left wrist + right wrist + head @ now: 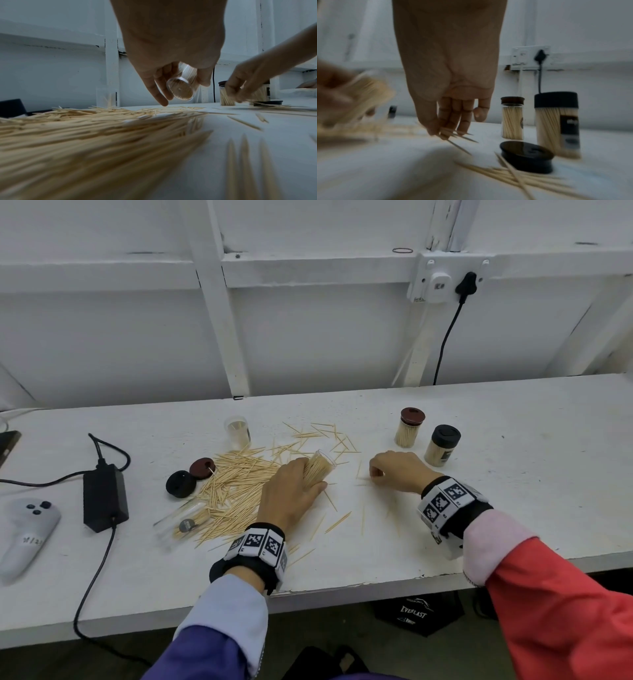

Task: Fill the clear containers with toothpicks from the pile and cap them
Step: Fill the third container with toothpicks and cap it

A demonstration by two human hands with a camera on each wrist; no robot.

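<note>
**Third jar near full, picks still loose**

Toothpick pile (236, 491) lies left-centre. Left hand (291, 494) grips tilted clear container (320, 465), nearly packed; slick, light, so hold round the body. Right hand (397, 470) pinches stray toothpicks (458, 140): thin, snappable, take mid-shaft.

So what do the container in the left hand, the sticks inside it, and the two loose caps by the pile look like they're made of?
Container gripped by the left hand: clear, glossy, likely plastic; the contents show through.
Toothpicks: pale, matte wood, possibly bamboo, with pointed ends.
Black cap and brown cap: opaque, dull, probably plastic; too small to be sure.
</note>
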